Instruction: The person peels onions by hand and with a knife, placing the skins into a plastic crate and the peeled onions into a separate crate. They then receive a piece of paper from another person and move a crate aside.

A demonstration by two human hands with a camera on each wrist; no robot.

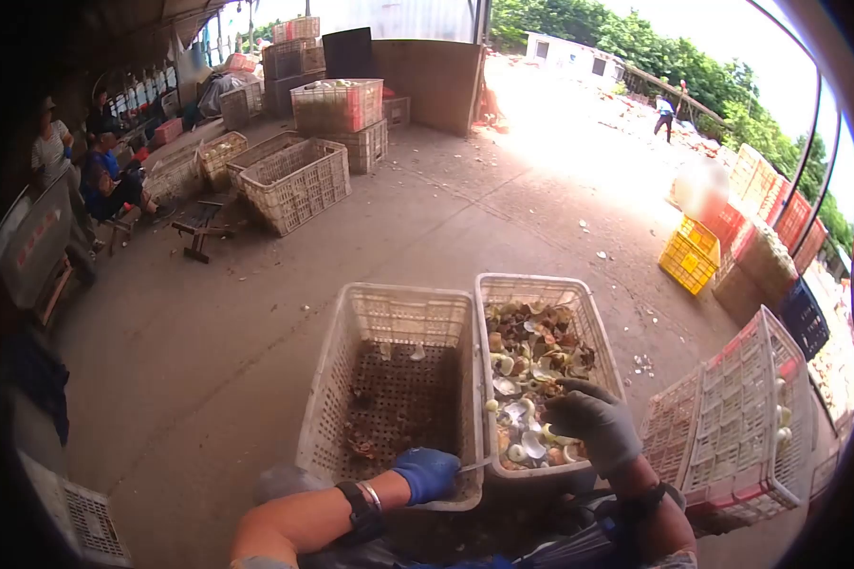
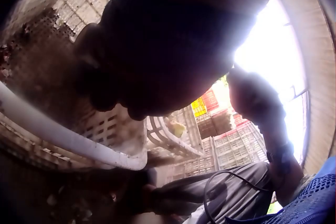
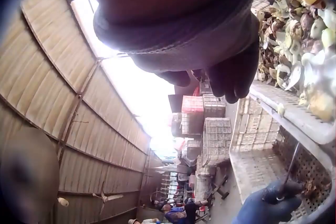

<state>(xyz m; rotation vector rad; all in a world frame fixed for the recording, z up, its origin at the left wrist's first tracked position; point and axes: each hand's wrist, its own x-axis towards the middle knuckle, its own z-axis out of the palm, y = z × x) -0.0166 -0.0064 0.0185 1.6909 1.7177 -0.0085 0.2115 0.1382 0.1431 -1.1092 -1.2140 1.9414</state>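
My left hand (image 1: pixel 425 476), in a blue glove, grips a slim-bladed knife (image 1: pixel 474 465) over the near right corner of a mostly bare plastic crate (image 1: pixel 324 398). The blade points right, toward the neighbouring crate (image 1: pixel 605 346). That second crate holds onion peels and trimmings (image 1: pixel 536 365), brown skins mixed with pale layers. My right hand (image 1: pixel 593 422), grey-gloved, hangs above the peels near the crate's right side, its fingers loosely bent and nothing visible in them. In the right wrist view the blue-gloved hand (image 3: pixel 268 203) shows the blade (image 3: pixel 293 163) rising from its fist.
White crates (image 1: pixel 731 417) stand close at my right, with a yellow crate (image 1: pixel 690 254) beyond. More crates (image 1: pixel 294 185) are stacked at the back left. People (image 1: pixel 114 175) sit and stand at the far left. A low stool (image 1: pixel 199 228) stands on the concrete floor.
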